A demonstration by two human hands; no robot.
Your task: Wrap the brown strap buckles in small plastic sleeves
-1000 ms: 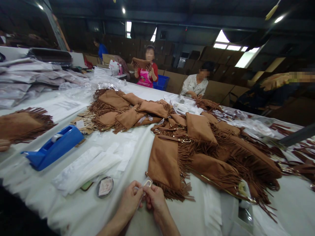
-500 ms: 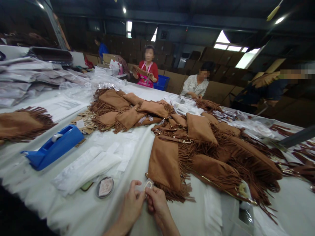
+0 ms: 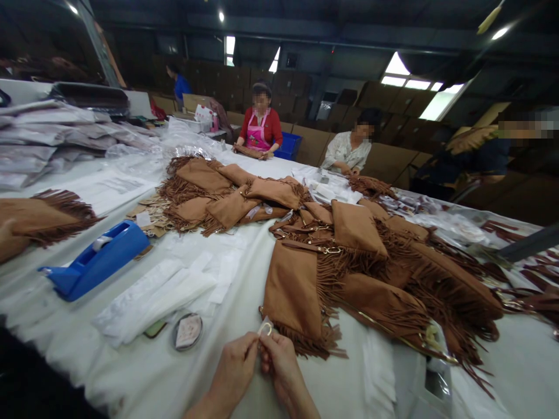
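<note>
Small gold-coloured loop with clear plastic (image 3: 266, 329): we find it at the fingertips of the two hands, low in the middle of the view, just beside the near edge of a brown bag.
Right hand (image 3: 282, 356): its thumb and forefinger are pinching the lower end of the loop; the other fingers are curled below.
Left hand (image 3: 236, 362): thumb and forefinger are pressed together close to the loop; whether some plastic is between them, we cannot tell.
Flat brown suede-like bag with fringe (image 3: 292, 285): it lies just beyond the hands, its fringe toward the right.
Heap of brown fringed bags (image 3: 358, 233): we see it behind, spreading to both sides.
Round dark-rimmed dish (image 3: 181, 347): it stands left of the hands, with a pale pinkish block (image 3: 189, 329) inside.
Long white thin strips (image 3: 161, 294): they lie between the dish and the blue plastic tape dispenser (image 3: 98, 262).
White cloth (image 3: 255, 256): it covers the table beneath all these.
Person in red sleeves and pink apron (image 3: 258, 131): across the table, both hands are on a brown piece (image 3: 248, 151).
</note>
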